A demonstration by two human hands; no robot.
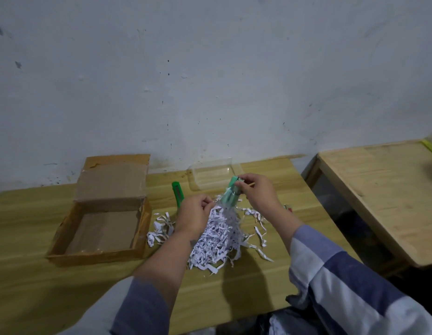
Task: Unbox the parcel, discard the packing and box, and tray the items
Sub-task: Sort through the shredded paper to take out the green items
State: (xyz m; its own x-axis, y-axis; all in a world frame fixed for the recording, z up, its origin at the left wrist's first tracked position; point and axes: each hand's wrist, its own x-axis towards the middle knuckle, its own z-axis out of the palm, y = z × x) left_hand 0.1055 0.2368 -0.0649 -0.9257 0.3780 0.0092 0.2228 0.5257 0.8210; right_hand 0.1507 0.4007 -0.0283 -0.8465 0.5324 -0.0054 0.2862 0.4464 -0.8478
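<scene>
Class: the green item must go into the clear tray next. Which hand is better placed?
Right. The right hand already pinches the green item, nearest the clear tray; the left hand picks at shredded paper.

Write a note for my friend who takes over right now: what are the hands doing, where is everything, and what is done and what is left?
Right hand: pinches the top of a green item, held above the shredded paper.
Left hand: pinches paper strands at the item's lower end.
Cardboard box: open on the table's left, looks emptied.
Clear tray: behind the hands, nothing visible in it.
Another green item: lies on the table left of the tray.
Done: box opened, contents and paper tipped out.
Left: free the item from the paper, tray the items, discard paper and box.
</scene>
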